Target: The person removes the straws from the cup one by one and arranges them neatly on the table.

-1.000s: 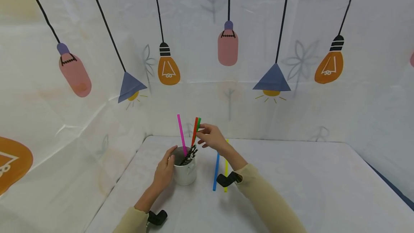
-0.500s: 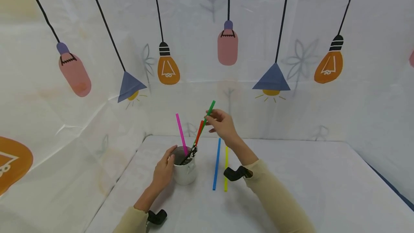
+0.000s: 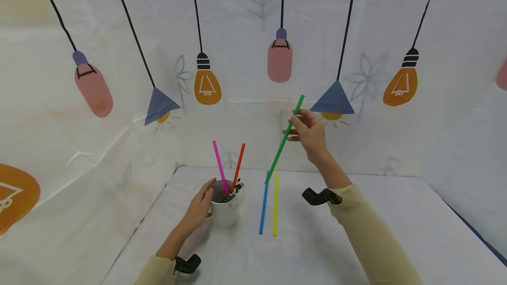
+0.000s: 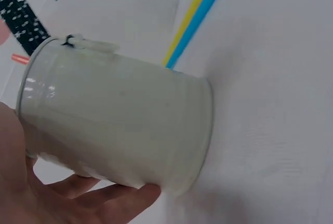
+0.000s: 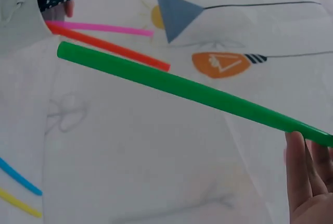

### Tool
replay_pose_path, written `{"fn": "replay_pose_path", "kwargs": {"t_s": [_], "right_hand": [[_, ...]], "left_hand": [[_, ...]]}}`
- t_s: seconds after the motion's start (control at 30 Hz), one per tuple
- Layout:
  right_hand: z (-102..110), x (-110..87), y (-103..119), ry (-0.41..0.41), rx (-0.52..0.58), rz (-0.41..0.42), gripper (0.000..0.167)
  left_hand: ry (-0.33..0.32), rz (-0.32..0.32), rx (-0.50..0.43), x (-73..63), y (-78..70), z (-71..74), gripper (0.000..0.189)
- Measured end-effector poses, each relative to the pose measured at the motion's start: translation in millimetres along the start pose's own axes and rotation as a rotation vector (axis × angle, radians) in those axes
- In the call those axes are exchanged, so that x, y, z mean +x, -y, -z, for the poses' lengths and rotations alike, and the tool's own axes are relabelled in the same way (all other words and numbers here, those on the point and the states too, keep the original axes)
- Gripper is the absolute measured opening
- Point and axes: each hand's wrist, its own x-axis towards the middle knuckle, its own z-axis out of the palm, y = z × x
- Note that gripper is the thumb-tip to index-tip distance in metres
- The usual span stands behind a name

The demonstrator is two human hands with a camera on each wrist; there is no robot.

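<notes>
My left hand (image 3: 199, 207) holds the small white bucket (image 3: 225, 213) at its left side, with fingers along the wall in the left wrist view. A pink straw (image 3: 220, 166) and a red straw (image 3: 238, 165) lean out of the bucket. Black strips with white spots (image 4: 23, 22) also stick out over its rim. Up and to the right of it, my right hand (image 3: 310, 133) pinches a green straw (image 3: 282, 144) near the top. The straw slants, its lower end overlapping the top of a blue straw (image 3: 263, 210) in the head view.
A yellow straw (image 3: 275, 206) lies beside the blue one on the white table (image 3: 356, 241), right of the bucket. Behind the table hangs a white sheet printed with lamps (image 3: 245, 122).
My right hand has drawn the green straw up out of the bucket and carried it right. The left hand has stayed on the bucket.
</notes>
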Motion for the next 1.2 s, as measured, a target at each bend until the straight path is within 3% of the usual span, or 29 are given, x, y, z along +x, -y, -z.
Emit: {"fn": "replay_pose_path", "kwargs": {"t_s": [0.27, 0.47, 0.67, 1.2], "right_hand": [[28.1, -0.3, -30.2, -0.039, -0.135, -0.128, 0.049], [42.6, -3.2, -63.2, -0.032, -0.250, -0.246, 0.052], [53.0, -10.6, -84.8, 0.044, -0.353, -0.403, 0.059], [60.0, -37.8, -134.7, 0.064, -0.381, -0.459, 0.057]], "left_hand": [[0.099, 0.068, -0.135, 2.0, -1.7, 6.8, 0.050], [0.071, 0.088, -0.142, 1.9, 0.9, 7.3, 0.049], [0.044, 0.090, -0.117, 0.3, -2.4, 7.8, 0.046], [0.180, 0.173, -0.234, 0.3, -7.6, 18.5, 0.055]]}}
